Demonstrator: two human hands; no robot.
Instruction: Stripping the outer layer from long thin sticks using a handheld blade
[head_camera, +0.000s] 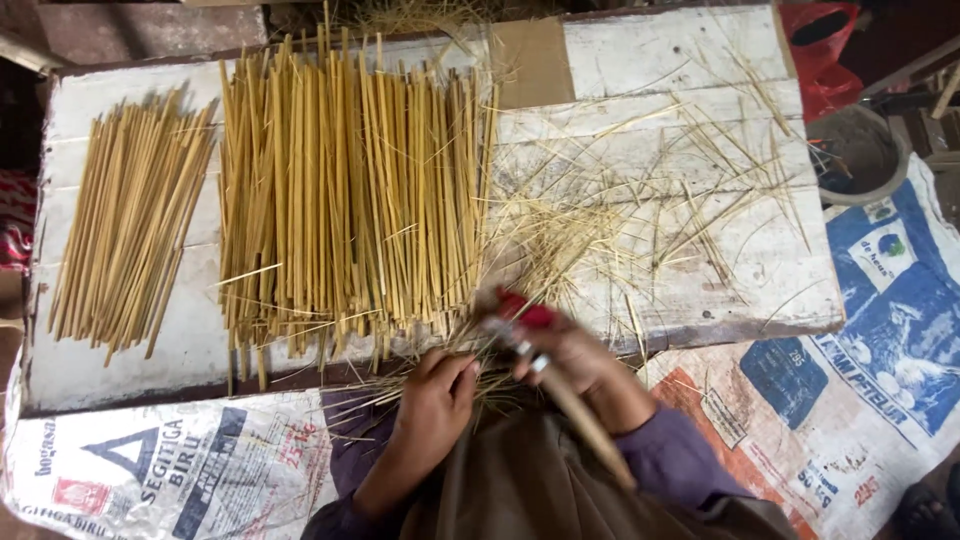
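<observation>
Two piles of cut yellow bamboo sticks (350, 190) lie finished on the white wooden table (700, 60). Right hand's grip (575, 355) clasps a red-handled knife (520, 320); left grip (435, 395) pinches thin shavings (600, 230), more remaining.

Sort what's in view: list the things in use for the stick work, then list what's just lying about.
In use: left hand, right hand holding a knife, big stick pile, small stick pile, white board.
Lying about: shavings, red bag, grey bowl, printed sacks.
</observation>
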